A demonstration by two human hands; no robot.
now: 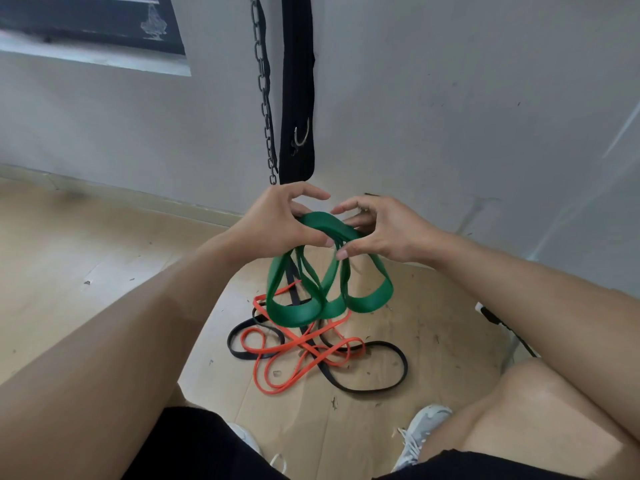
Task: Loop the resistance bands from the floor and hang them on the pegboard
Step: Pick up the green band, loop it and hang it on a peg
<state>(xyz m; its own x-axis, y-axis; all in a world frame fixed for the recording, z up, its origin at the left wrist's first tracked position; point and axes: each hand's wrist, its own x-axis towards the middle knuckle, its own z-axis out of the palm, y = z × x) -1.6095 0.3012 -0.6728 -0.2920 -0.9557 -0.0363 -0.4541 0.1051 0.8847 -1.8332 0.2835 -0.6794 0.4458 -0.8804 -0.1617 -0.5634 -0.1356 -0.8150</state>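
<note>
A wide green resistance band (304, 308) hangs in several coils above the floor. Both hands hold its top: my left hand (277, 223) pinches the bunched coils from the left, and my right hand (377, 230) grips them from the right with the fingers curled over the band. Below the green loops, an orange band (294, 372) and a black band (388, 386) lie tangled together on the wooden floor. No pegboard is in view.
A black chain (265, 98) and a black padded strap with a metal hook (298, 109) hang against the grey wall straight ahead. A window (93, 26) is at the upper left. My knees and grey shoes (422, 431) are at the bottom.
</note>
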